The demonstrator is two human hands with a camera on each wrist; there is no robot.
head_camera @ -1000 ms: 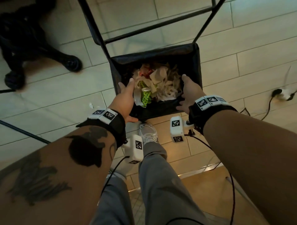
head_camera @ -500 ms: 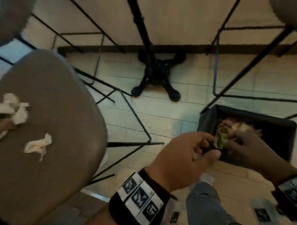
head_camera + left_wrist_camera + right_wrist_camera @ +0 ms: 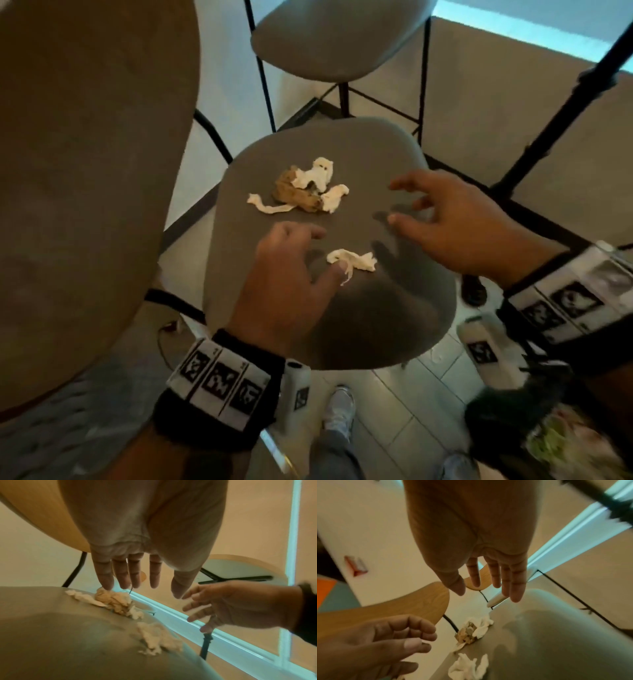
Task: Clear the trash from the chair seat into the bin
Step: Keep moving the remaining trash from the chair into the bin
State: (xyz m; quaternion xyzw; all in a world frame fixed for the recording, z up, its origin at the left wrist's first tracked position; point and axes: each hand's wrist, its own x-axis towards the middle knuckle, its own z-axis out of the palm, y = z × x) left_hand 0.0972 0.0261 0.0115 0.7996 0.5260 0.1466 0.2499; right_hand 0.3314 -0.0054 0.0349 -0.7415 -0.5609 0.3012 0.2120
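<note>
The grey chair seat carries a brown paper wad wrapped in white tissues at its far side and a single white tissue nearer me. My left hand hovers just left of the single tissue, its fingers relaxed and holding nothing; the left wrist view shows the fingers straight, above the brown wad. To the right of the trash, my right hand hangs over the seat with spread fingers, empty. The black bin, with trash in it, stands on the floor at lower right.
A round wooden table looms close on the left. Behind the seat stands a second grey stool on black legs. A black pole slants at the right. My shoe is on the tiled floor below.
The view swung from the bin to the chair seat. Both hands left the bin and now hover empty over the trash on the seat.
</note>
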